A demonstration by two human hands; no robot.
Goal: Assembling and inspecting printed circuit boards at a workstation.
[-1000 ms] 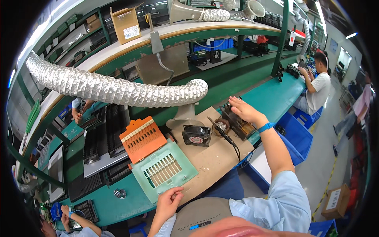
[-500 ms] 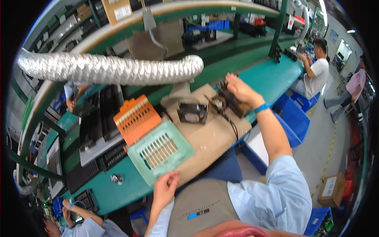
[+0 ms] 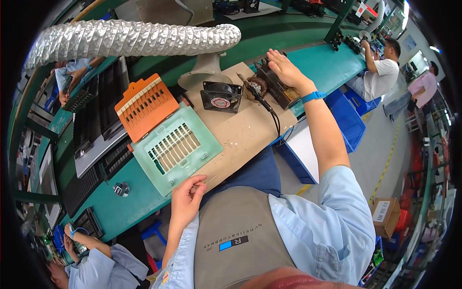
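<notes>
- At a factory tabletop [image 3: 332,62], the right hand [image 3: 285,69] stretches out and rests, fingers loosely spread and grasping nothing, on a dark soldering-iron stand [image 3: 275,86] at the far edge of the brown work mat [image 3: 240,130].
- The left hand [image 3: 186,198] lies loosely curled at the near edge, just beside a green slotted tray [image 3: 175,147], holding nothing.
- The step appears to be reaching for the tool; closing the fingers around its handle looks like the next demand.
- A small black fan [image 3: 221,96] sits beneath a silver duct [image 3: 130,38].
</notes>
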